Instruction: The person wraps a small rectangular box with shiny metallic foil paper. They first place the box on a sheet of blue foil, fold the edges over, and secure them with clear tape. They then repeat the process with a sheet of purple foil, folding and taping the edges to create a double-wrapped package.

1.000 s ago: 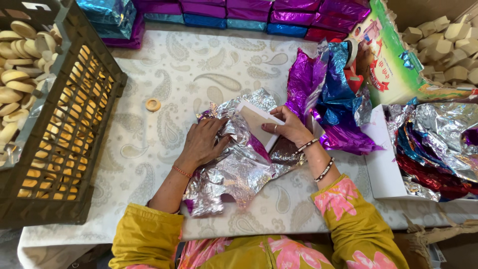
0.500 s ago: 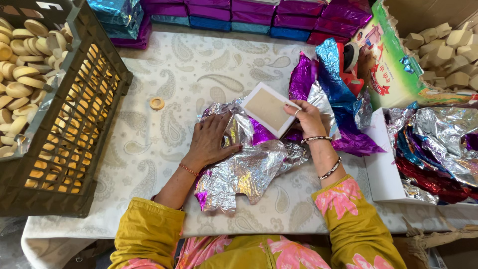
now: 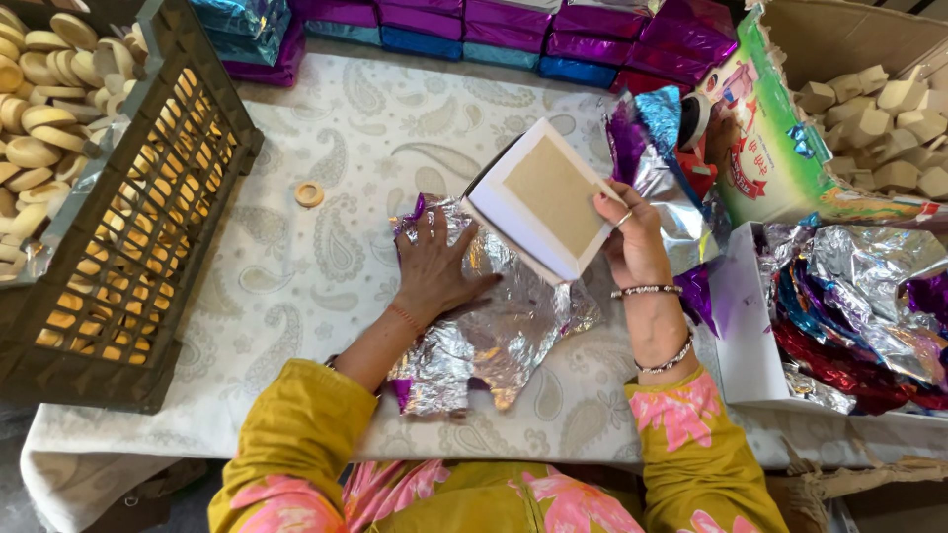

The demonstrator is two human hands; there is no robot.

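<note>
On the bench (image 3: 326,247), left hand (image 3: 434,271) spread flat, fingers splayed, pinning a crinkled silver foil sheet (image 3: 494,341). Right hand (image 3: 632,237) closed around a flat white box (image 3: 543,197), tilted just above the foil. Beside, a crate (image 3: 148,217) of pale discs.

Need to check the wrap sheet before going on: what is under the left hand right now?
The left hand lies flat on a crinkled silver foil sheet, which rests on the paisley tablecloth. Whether anything lies beneath the foil is hidden.
</note>
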